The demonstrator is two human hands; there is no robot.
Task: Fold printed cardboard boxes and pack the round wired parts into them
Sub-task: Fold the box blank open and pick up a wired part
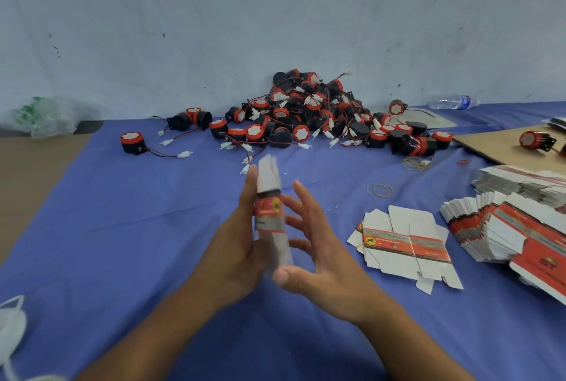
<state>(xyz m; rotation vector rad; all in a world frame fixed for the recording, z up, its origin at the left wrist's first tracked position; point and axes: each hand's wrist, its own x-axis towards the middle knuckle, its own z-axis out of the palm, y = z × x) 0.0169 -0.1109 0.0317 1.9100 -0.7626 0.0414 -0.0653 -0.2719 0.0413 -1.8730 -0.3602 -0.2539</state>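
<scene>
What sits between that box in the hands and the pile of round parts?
Nothing solid. Between the box, upright between the left hand and right hand, and the pile lies only blue cloth, with a few loose white plugs at the pile's near edge.

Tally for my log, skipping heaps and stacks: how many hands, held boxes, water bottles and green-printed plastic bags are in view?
Hands: 2, left hand and right hand
Printed box between them: 1
Water bottle: 1
Green-printed plastic bag: 1
Total: 5
</scene>
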